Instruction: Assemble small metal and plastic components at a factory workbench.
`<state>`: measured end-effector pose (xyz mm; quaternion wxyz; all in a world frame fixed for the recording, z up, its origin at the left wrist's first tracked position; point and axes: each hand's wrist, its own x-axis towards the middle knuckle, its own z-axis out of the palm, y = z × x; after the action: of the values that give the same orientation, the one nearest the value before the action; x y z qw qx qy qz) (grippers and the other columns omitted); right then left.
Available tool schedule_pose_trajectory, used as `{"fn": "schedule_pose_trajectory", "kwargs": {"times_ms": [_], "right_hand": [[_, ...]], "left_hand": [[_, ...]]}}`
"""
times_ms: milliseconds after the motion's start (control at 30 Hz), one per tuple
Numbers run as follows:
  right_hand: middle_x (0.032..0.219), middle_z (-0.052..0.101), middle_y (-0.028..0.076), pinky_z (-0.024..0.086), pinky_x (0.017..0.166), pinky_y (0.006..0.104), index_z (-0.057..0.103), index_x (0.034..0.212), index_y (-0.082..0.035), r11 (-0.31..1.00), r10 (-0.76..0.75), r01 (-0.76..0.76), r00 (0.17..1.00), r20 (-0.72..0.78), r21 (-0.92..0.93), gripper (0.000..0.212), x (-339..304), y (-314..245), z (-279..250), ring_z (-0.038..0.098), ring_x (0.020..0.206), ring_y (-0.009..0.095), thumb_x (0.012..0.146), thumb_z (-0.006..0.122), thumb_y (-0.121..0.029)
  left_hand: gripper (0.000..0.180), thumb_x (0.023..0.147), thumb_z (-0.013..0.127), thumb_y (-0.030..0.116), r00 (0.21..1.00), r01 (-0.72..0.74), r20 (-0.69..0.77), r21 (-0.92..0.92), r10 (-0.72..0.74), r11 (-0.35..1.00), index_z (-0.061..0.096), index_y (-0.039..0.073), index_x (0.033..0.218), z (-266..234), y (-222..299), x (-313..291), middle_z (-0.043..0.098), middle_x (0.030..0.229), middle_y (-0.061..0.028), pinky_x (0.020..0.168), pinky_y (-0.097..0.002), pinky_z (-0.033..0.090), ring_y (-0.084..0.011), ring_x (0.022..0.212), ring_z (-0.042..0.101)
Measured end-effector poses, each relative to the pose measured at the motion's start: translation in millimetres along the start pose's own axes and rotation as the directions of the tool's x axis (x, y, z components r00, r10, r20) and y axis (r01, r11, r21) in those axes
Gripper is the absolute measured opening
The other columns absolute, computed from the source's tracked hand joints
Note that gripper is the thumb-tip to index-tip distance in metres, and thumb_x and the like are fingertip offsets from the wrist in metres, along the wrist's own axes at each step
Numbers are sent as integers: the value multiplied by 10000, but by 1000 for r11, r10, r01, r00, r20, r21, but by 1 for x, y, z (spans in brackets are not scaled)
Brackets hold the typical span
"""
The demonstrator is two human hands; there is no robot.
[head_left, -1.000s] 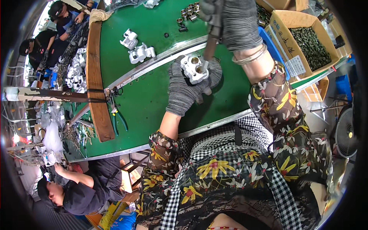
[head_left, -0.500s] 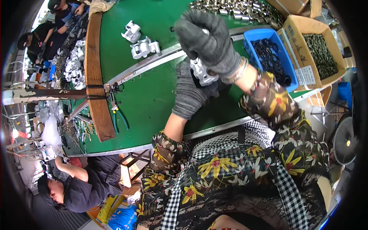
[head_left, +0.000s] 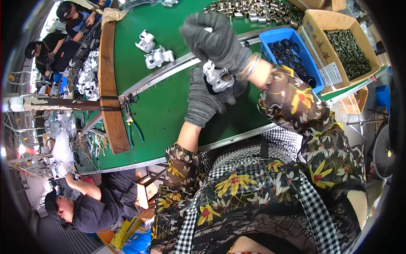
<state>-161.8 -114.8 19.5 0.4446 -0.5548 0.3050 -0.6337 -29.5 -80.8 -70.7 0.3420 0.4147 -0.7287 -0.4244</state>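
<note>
My left hand [head_left: 205,96], in a grey knitted glove, is closed round a silver cast-metal part shaped like a brake caliper [head_left: 220,79], held above the green table. Just over that part is my right hand [head_left: 213,40], gloved the same way and curled into a fist. A small pale spot shows between its fingers, but what it grips is mostly hidden. Two similar silver castings, one [head_left: 146,41] behind the other [head_left: 159,57], lie on the table to the left of my hands.
A metal rail [head_left: 169,67] curves across the green table [head_left: 165,114]. Pliers [head_left: 136,132] lie beside a wooden board [head_left: 111,80]. At right stand a blue bin [head_left: 313,75] of black rings and a cardboard box [head_left: 338,86]; shiny metal cups [head_left: 258,10] lie behind. Co-workers sit at left.
The view has shifted slightly. My right fist has moved a little left and stays above the casting. More of the casting shows now in my left hand.
</note>
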Motion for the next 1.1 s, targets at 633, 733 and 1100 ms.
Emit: {"fn": "schedule_pose_trajectory", "kwargs": {"times_ms": [633, 733, 1100], "right_hand": [[581, 573, 12, 397, 428, 236, 636, 745, -40, 979, -205, 205, 979, 6, 17, 263, 6, 31, -4, 522, 481, 70, 896, 637, -255], [607, 594, 30, 439, 493, 252, 651, 776, -29, 995, 1, -11, 995, 98, 99, 250, 1, 38, -15, 552, 569, 72, 904, 631, -242], [572, 550, -4, 418, 429, 228, 609, 747, -41, 982, 7, -21, 997, 73, 190, 259, -6, 32, -3, 525, 484, 74, 914, 608, -240]], "left_hand": [[550, 735, 796, 147, 989, 150, -17, -16, -150, 989, 474, 14, 1160, -12, -21, -8, 641, 930, -120, 629, -318, 552, -196, 740, 664], [441, 769, 770, 153, 966, 217, 160, -80, -202, 973, 508, 17, 1096, -8, 17, 0, 642, 871, -105, 501, -302, 516, -165, 609, 647], [594, 747, 782, 92, 942, -299, -123, 118, 313, 947, 408, 7, 1200, -3, -31, 0, 620, 942, -95, 420, -262, 497, -161, 558, 629]]}}
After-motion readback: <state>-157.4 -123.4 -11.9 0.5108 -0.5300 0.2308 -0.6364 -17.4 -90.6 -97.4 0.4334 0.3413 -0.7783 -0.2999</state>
